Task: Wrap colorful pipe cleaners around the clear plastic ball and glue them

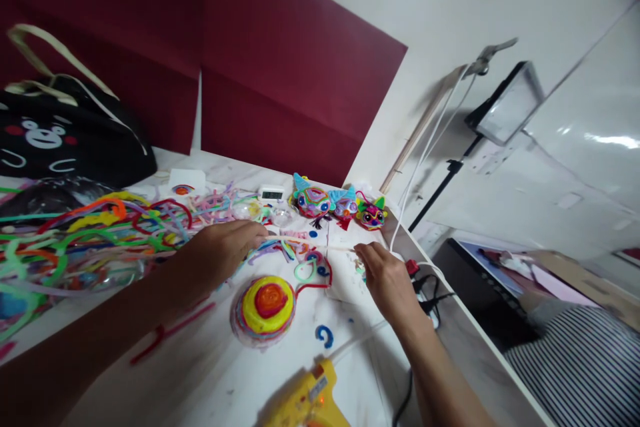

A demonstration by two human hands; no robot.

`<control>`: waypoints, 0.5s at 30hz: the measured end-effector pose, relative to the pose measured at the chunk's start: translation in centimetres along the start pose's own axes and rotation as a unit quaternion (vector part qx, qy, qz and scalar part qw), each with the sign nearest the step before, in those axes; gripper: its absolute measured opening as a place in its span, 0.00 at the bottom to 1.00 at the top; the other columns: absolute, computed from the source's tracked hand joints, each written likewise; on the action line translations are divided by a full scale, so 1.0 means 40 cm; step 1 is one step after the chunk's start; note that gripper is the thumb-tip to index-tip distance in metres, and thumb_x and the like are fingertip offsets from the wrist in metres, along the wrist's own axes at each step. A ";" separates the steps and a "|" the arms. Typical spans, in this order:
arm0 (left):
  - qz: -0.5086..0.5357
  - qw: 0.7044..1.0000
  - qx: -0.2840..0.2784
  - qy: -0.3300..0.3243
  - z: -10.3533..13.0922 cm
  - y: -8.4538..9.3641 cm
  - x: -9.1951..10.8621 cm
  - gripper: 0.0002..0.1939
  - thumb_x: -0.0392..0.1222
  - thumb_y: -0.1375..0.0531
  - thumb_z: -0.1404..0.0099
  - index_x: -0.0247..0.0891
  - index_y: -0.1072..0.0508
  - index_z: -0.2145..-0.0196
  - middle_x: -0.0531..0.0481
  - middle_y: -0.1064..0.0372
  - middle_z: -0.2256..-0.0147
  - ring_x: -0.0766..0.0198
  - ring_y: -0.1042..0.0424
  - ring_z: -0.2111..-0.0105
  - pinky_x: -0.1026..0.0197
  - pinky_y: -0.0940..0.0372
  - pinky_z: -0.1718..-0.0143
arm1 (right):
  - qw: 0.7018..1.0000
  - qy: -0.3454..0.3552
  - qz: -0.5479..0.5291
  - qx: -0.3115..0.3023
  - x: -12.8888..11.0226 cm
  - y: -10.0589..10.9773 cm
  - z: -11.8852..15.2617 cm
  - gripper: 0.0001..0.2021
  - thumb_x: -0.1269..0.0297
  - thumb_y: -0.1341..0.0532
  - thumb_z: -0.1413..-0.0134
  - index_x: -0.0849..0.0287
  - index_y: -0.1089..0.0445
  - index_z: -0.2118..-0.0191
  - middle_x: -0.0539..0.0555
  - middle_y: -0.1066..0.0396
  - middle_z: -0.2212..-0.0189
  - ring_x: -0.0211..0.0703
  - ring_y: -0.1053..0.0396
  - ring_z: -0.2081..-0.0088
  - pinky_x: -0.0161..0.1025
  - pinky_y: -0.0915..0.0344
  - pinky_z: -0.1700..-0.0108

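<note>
A pale pipe cleaner (310, 241) is stretched nearly straight between my two hands above the table. My left hand (227, 247) pinches one end, and the other end sits between the closed fingertips of my right hand (384, 273). Below them on the table lies a round dome (269, 305) covered in coiled pipe cleaner, with an orange and red centre, a yellow ring and thinner coloured rings outside. A red pipe cleaner (315, 286) runs from its right side. Small curled pieces lie around it, among them a blue curl (325, 336).
A yellow glue gun (307, 400) lies at the near edge. Tangled colourful pipe cleaners (90, 233) cover the left side. Finished animal-face ornaments (313, 200) and a small digital clock (272, 194) stand at the back. Cables (433, 297) run along the right edge; a person in stripes (575, 360) is beyond.
</note>
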State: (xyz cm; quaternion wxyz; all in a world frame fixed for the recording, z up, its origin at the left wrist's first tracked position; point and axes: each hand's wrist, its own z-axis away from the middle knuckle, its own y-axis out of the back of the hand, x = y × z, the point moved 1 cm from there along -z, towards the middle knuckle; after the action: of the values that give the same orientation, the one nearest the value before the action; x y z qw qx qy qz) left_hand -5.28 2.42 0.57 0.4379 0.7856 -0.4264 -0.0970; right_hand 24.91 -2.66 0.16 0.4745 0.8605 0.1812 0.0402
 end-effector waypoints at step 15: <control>-0.015 0.992 0.054 0.113 -0.003 0.020 0.015 0.17 0.47 0.52 0.33 0.38 0.29 0.73 0.48 0.28 0.74 0.60 0.29 0.72 0.61 0.38 0.69 | 0.984 -0.095 -0.123 0.083 0.010 0.000 0.000 0.07 0.68 0.43 0.40 0.60 0.28 0.67 0.57 0.29 0.71 0.48 0.33 0.70 0.41 0.47 0.67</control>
State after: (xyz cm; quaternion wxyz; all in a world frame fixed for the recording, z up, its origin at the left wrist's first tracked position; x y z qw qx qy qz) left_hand -5.31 1.82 1.40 0.4392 0.8199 -0.3670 0.0093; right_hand 25.30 -2.52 0.11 0.4173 0.8682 0.2425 -0.1151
